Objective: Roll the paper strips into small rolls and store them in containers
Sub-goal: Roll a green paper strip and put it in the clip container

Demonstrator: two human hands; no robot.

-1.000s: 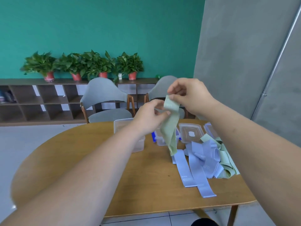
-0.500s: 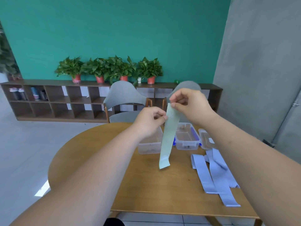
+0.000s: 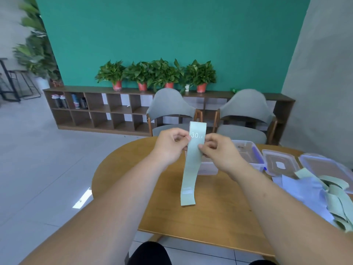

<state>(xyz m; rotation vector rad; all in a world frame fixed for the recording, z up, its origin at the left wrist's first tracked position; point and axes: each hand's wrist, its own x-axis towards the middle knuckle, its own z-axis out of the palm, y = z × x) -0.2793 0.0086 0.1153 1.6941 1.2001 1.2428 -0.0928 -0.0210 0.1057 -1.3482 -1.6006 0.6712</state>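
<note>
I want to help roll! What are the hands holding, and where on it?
The left hand and right hand pinch one pale green strip near its top end, one on each side edge; the rest hangs down.

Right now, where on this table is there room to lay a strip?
Bare: round wooden table, near edge below the hanging pale green strip, and its left side. Crowded: right, clear plastic containers, lids, piled blue and green strips.

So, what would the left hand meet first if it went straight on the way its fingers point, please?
The left hand pinches the green strip; straight beyond, it would probably meet the right hand, though depth is unclear.
</note>
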